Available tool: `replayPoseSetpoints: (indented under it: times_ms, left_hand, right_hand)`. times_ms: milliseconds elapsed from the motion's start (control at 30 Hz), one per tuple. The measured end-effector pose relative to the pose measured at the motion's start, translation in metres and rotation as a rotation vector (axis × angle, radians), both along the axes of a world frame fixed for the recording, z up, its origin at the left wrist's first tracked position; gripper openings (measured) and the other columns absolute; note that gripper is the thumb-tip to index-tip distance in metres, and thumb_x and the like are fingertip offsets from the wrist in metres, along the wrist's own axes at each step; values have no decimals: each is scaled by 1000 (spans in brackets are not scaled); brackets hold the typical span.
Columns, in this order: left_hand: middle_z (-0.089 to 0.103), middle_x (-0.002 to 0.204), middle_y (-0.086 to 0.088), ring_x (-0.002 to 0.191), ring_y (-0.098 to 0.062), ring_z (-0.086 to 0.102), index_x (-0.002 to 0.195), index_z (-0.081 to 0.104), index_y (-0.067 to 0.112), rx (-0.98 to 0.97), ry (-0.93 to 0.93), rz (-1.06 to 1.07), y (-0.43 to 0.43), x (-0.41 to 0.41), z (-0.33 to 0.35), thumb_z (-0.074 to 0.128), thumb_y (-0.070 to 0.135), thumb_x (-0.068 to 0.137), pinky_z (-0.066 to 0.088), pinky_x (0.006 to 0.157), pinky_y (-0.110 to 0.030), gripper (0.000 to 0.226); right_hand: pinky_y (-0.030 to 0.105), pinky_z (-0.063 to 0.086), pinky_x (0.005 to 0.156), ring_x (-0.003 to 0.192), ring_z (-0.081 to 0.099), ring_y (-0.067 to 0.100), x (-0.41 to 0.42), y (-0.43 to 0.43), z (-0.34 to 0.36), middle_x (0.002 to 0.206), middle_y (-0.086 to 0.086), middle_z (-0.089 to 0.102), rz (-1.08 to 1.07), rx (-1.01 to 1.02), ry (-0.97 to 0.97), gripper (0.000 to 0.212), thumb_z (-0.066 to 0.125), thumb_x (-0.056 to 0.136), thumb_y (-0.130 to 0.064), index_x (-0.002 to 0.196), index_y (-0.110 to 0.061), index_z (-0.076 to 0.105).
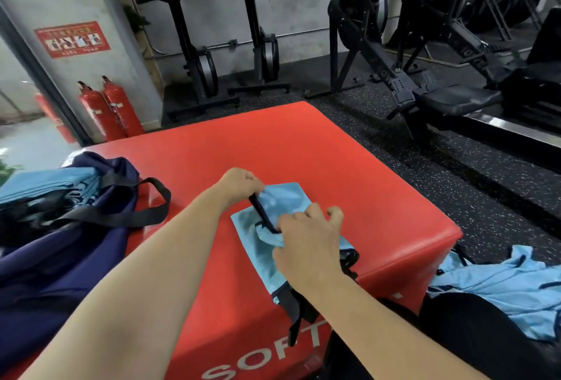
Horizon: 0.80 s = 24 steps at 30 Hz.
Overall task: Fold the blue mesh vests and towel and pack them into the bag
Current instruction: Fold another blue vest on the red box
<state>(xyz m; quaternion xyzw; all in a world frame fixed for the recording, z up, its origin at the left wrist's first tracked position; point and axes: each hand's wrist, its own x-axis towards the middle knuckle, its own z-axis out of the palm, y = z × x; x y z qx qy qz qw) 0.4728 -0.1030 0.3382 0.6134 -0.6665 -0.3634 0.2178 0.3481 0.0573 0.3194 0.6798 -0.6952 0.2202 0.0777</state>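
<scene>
vest in work: one light blue mesh vest with black trim [261, 255], lying partly folded on top of the red vinyl soft box [318, 152], near its 5 o'clock corner, with black straps hanging over the front edge. left hand [239, 182] at the vest's 11 o'clock end, fingers curled and pinching the black-trimmed edge. right hand [306, 237] at the vest's middle, fingers bent down into a bunch of the fabric and gripping it. we judge this is a fold in progress, not yet flat enough to pack. done so far: the navy fabric bag with black handles [60, 258] sits open at 9 o'clock from the vest, and a stack of folded light blue pieces [45, 185] already lies in its mouth. left to do: a loose heap of unfolded light blue vests [501, 282] waits at 4 o'clock, off the box. we cannot tell which piece, if any, is the towel. estimate: roughly midway.
</scene>
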Motion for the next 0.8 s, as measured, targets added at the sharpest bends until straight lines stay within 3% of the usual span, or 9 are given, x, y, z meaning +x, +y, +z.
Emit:
replayPoseSetpoints:
  times_ms: [67, 233, 367, 467, 533, 567, 633, 700, 800]
  left_hand:
    - [56, 61, -4, 55, -13, 46, 70, 67, 10, 42, -172, -22, 4, 16, -19, 67, 6, 83, 41, 57, -24, 13]
    - [55, 58, 3, 53, -10, 46, 65, 63, 19, -26, -175, -13, 10, 25, -44, 66, 10, 85, 40, 55, -23, 22]
    - [60, 66, 7, 61, -10, 53, 74, 67, 16, -45, -248, -69, 16, 27, -41, 63, 7, 84, 43, 59, -21, 14]
    - [60, 77, 7, 77, -17, 61, 80, 68, 22, -117, -371, -114, 25, 27, -38, 54, 3, 84, 50, 72, -27, 23]
    - [62, 104, 1, 102, -24, 61, 89, 70, 24, -247, -408, -88, 34, 17, -33, 51, 6, 86, 47, 92, -38, 26]
    - [58, 121, -1, 114, -25, 56, 102, 70, 22, -302, -408, -101, 41, 9, -31, 49, 9, 90, 42, 100, -40, 27]
    - [41, 148, -6, 135, -26, 40, 132, 56, 16, -330, -459, -202, 60, -12, -31, 43, 18, 99, 27, 112, -39, 36]
    - [20, 160, -10, 148, -24, 18, 149, 29, 9, -321, -665, -278, 85, -28, -44, 33, 32, 104, 8, 119, -41, 51]
    - [1, 163, -11, 151, -22, -7, 155, 4, 5, -245, -814, -229, 114, -25, -72, 18, 54, 101, -8, 120, -46, 74]
  right_hand:
    - [44, 31, 83, 63, 54, 23, 11, 4, -17, 47, -4, 49, 71, 32, 67, 28, 79, 35, -17, 51, -23, 57]
    - [49, 32, 84, 62, 53, 26, 14, 4, -36, 48, 0, 50, 132, 42, 163, 28, 83, 39, -17, 52, -18, 58]
    - [45, 32, 85, 73, 56, 25, 15, 15, -28, 64, 1, 58, 248, 182, 164, 32, 73, 59, -47, 65, -17, 64]
    - [38, 36, 80, 79, 55, 19, 0, 17, -6, 78, -4, 61, 312, 416, -181, 55, 43, 74, -69, 79, -18, 63]
    - [37, 39, 69, 72, 52, 20, -23, 4, 6, 70, -1, 58, 289, 337, -369, 44, 45, 85, -57, 73, -17, 57]
    - [37, 41, 68, 75, 53, 22, -38, -6, 10, 71, -2, 57, 255, 278, -334, 34, 48, 92, -45, 74, -19, 59]
    - [37, 43, 86, 98, 56, 23, -59, -23, 11, 97, -2, 64, 258, 231, -106, 24, 45, 98, -30, 101, -20, 66]
    - [36, 28, 109, 128, 45, 22, -68, -32, -5, 131, 1, 56, 345, 368, 97, 36, 38, 102, -33, 129, -15, 53]
    - [33, 1, 121, 150, -2, 10, -72, -18, -33, 164, -3, 3, 393, 621, 183, 78, 9, 95, -64, 156, -16, 9]
